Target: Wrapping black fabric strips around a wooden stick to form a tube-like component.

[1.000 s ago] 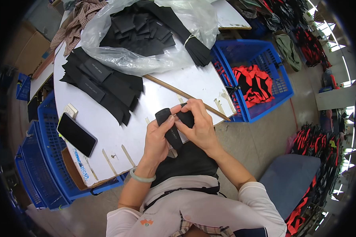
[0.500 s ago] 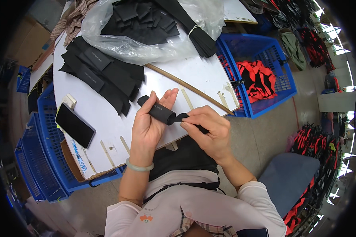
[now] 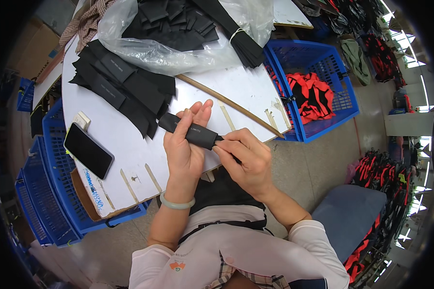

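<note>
My left hand [image 3: 181,156] holds a black fabric sleeve [image 3: 200,135] with pale print, its thumb across the top and its fingers behind. The sleeve lies at a slant over the front edge of the white table [image 3: 166,144]. At the sleeve's right end, my right hand [image 3: 250,161] pinches a dark piece [image 3: 219,138] between thumb and fingertips. How far that piece reaches inside the sleeve is hidden. Beyond my left hand lies a fanned stack of black fabric pieces [image 3: 125,86], some with printed labels.
A clear plastic bag [image 3: 173,63] holds many black pieces, beside a banded black bundle [image 3: 250,50]. A wooden stick [image 3: 231,106] crosses the table. A phone [image 3: 88,151] lies at left. Blue crates [image 3: 304,132] flank the table; the right one holds red-and-black goods [image 3: 313,98].
The sleeve's right end has turned and now sits closer against my right fingertips; less of the dark piece shows between them. My right hand has shifted slightly left.
</note>
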A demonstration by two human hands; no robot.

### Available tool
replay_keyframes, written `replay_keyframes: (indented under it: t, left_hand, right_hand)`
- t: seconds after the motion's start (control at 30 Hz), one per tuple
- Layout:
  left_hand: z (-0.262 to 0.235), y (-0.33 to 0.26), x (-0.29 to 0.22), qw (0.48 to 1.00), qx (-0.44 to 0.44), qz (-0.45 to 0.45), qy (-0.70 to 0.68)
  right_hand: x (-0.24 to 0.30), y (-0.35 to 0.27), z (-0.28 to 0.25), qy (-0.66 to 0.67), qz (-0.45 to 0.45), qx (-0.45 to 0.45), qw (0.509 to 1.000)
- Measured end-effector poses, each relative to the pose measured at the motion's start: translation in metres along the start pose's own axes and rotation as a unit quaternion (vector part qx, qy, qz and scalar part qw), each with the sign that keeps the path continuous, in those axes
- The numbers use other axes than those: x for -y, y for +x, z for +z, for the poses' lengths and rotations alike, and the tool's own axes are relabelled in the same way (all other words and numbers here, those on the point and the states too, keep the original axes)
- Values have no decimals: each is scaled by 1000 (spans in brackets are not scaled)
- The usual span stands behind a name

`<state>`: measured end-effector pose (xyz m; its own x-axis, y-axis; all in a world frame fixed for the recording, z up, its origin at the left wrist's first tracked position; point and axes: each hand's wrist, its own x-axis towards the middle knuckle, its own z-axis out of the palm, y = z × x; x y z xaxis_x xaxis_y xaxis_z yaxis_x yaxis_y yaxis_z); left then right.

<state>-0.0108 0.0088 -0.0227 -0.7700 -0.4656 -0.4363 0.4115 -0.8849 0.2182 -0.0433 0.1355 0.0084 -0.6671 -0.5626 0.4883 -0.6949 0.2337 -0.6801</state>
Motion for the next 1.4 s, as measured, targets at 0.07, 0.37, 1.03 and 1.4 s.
replay_keyframes:
  t: [0.07, 0.37, 1.03, 1.4]
  left_hand:
    - [3, -4, 3, 998, 15, 41, 50]
    - [-10, 0, -1, 993, 78, 23, 85]
    - [5, 27, -9, 985, 148, -90, -27]
    - [10, 2, 13, 953, 194, -40, 231]
  right_hand:
    - [3, 1, -2, 42, 44, 32, 998]
    - [-13, -28, 14, 106, 130, 218, 962]
    - [-8, -5, 5, -62, 84, 225, 969]
    - [-27, -27, -41, -43, -54, 94, 993]
